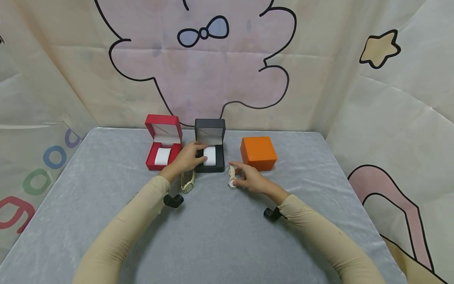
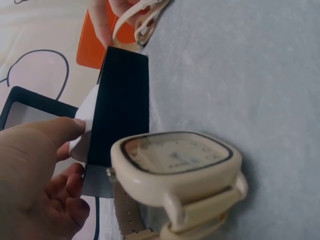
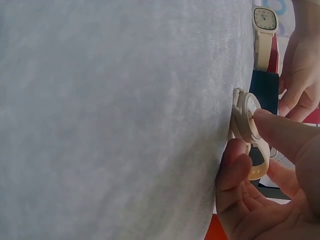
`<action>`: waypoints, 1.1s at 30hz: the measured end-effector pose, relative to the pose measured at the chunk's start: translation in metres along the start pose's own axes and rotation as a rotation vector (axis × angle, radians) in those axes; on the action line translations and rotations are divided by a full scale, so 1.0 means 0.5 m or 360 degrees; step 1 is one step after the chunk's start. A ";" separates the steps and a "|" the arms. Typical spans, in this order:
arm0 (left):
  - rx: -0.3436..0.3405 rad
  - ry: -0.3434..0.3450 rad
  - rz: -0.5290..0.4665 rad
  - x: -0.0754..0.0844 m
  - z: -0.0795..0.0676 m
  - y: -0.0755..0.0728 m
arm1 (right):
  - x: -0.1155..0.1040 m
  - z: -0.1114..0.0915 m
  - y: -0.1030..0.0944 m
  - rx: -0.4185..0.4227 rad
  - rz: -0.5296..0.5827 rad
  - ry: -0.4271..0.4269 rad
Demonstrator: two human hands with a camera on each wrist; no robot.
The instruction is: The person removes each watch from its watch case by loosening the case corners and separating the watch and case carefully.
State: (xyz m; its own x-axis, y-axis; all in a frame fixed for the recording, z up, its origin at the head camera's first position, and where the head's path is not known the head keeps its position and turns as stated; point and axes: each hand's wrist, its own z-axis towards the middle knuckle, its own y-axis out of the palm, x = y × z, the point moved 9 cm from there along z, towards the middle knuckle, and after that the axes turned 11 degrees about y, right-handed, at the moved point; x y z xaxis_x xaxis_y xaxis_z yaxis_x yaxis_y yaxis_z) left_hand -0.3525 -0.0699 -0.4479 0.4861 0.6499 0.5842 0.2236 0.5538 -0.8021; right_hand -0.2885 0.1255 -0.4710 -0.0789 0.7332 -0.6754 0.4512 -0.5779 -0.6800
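My left hand (image 1: pixel 188 157) reaches into the open black watch box (image 1: pixel 220 159), its thumb and fingers pinching the white cushion (image 1: pixel 211 156) in the box's lower half. In the left wrist view the thumb lies on that cushion (image 2: pixel 86 107). A cream watch with a rounded-square dial (image 2: pixel 175 155) stands on the table beside the left wrist. To the right of the black box, my right hand (image 1: pixel 252 179) pinches a cream wristwatch (image 1: pixel 232 178) with a round dial. The right wrist view has the thumb against the dial and fingers around the looped strap (image 3: pixel 259 170).
An open red watch box (image 1: pixel 152 157) with its own white cushion (image 1: pixel 162 156) stands left of the black box. At the right is a closed orange box (image 1: pixel 259 153), just behind the right hand. All stand on a grey cloth-covered table (image 1: pixel 220 236) before a printed curtain.
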 end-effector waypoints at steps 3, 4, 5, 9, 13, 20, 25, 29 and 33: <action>-0.0037 -0.0013 0.0067 0.000 -0.001 0.003 | 0.000 -0.002 -0.001 -0.0002 -0.0012 -0.0008; -0.0046 -0.0017 0.0080 -0.001 -0.001 0.005 | 0.000 -0.002 -0.001 -0.0003 -0.0016 -0.0009; -0.0054 -0.0020 0.0092 -0.002 -0.002 0.006 | 0.000 -0.002 -0.001 -0.0002 -0.0019 -0.0013; -0.0074 -0.0027 0.0105 -0.004 -0.003 0.008 | 0.001 -0.001 0.000 0.0000 -0.0026 -0.0021; -0.0084 -0.0003 0.0125 0.000 -0.003 0.008 | 0.003 -0.001 -0.002 0.0009 -0.0034 -0.0010; -0.0100 0.0013 0.0111 -0.004 -0.003 0.014 | -0.002 -0.006 -0.002 -0.0007 0.0009 -0.0056; -0.0089 0.0044 0.0093 -0.006 -0.002 0.014 | -0.002 -0.006 -0.002 -0.0009 0.0026 -0.0067; -0.0073 0.0071 0.0041 -0.008 -0.002 0.014 | 0.001 -0.005 -0.003 -0.0010 0.0038 -0.0064; -0.0063 0.0077 -0.0030 -0.011 -0.002 0.015 | 0.003 -0.004 -0.001 -0.0018 0.0045 -0.0061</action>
State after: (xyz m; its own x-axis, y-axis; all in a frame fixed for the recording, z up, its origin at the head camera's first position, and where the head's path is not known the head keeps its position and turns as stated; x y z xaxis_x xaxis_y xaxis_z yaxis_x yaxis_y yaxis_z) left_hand -0.3529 -0.0697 -0.4575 0.5218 0.6130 0.5933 0.2656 0.5441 -0.7959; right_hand -0.2868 0.1275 -0.4709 -0.1000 0.7024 -0.7047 0.4639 -0.5937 -0.6575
